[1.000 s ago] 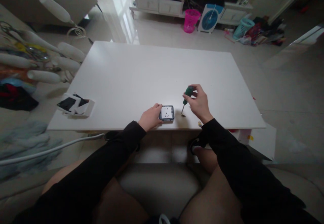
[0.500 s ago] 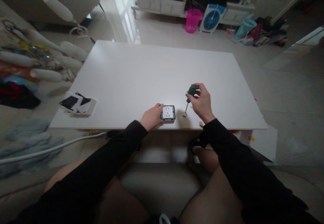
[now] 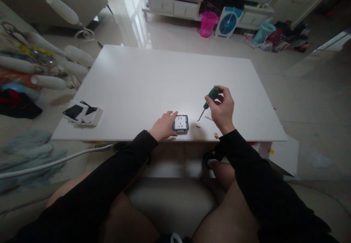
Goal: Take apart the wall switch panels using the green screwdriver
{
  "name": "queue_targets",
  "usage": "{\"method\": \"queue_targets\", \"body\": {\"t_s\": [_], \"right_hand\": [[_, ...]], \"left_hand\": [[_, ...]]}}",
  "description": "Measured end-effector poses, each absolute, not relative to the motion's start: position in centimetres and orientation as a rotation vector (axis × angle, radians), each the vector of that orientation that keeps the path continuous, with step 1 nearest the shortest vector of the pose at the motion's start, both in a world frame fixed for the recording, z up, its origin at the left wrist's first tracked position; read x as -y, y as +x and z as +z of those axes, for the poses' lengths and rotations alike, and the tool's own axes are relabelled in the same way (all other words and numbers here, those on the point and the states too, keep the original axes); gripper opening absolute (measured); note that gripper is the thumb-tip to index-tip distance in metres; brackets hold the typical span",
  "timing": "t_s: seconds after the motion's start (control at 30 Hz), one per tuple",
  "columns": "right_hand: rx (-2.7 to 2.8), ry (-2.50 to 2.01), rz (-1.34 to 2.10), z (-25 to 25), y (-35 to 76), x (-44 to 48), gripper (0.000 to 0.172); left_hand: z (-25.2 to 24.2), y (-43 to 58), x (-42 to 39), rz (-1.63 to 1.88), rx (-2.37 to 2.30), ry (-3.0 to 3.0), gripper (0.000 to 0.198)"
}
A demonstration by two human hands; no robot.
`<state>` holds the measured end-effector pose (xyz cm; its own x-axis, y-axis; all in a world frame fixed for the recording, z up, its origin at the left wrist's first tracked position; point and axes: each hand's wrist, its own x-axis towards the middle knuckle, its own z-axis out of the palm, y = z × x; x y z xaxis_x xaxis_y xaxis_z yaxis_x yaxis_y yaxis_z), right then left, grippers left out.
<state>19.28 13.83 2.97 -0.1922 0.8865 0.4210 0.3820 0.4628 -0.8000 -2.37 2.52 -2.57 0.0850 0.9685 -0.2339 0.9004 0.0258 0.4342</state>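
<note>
A white-faced socket (image 3: 180, 122), its markings too small to read, lies near the six o'clock edge of the white table (image 3: 170, 78), its nine o'clock side grasped in the left hand's (image 3: 163, 126) thumb and fingers. At two o'clock from it, the right hand (image 3: 223, 108) pinches a green-handled screwdriver (image 3: 206, 105), tip near a small dark piece (image 3: 197, 126).

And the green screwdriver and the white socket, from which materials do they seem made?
Screwdriver handle: probably plastic, thick and green, gloss unclear. Its shaft: likely metal, thin and greyish, perhaps polished. Socket: seemingly hard plastic, its face smooth and white; the dark rim could be plastic or metal.
</note>
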Motion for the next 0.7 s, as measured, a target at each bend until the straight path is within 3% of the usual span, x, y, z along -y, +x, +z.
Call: {"method": "queue_targets", "body": {"t_s": [0.23, 0.43, 0.7], "right_hand": [[1.746, -0.901, 0.685, 3.2, 18.7, -13.7, 0.054], [1.737, -0.793, 0.822, 4.3, 16.8, -11.9, 0.056], [1.732, -0.732, 0.856, 5.2, 14.5, -10.7, 0.055]], "left_hand": [[0.9, -0.9, -3.5, 0.822, -1.550, 1.746, 0.036], [3.3, 0.3, -4.0, 1.233, -1.271, 1.479, 0.036], [4.7, 1.5, -4.9, 1.443, -1.275, 1.427, 0.030]]}}
